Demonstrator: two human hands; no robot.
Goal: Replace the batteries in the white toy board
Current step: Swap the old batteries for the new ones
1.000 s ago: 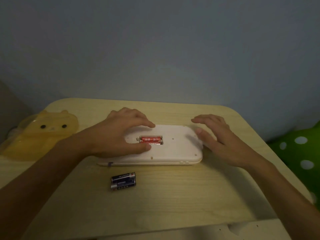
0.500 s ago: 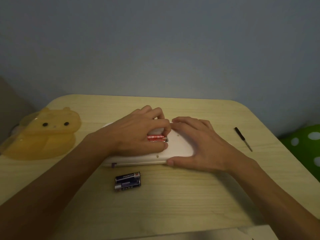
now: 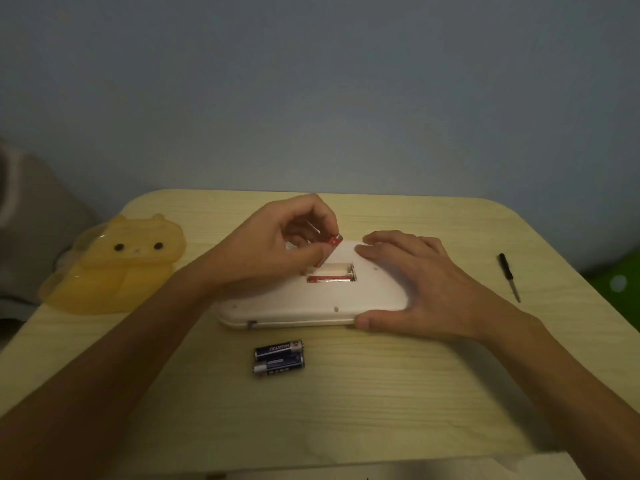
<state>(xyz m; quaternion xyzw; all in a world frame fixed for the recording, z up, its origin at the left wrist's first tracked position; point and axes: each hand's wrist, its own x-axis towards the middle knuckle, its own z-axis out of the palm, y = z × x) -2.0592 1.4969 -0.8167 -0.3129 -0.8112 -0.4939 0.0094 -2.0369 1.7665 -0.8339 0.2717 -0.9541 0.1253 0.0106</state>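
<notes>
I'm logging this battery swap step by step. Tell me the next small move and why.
Probably: set the red battery pinched in the left hand down on the table, away from the two dark batteries, then go back for the second red battery lying in the open compartment. The right hand holds the white toy board steady.

Dim blue-grey wall (image 3: 311, 98) behind pale wooden table (image 3: 381, 410)

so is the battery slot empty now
No, one red battery still lies in the slot of the white toy board, while the left hand holds the other.
</notes>
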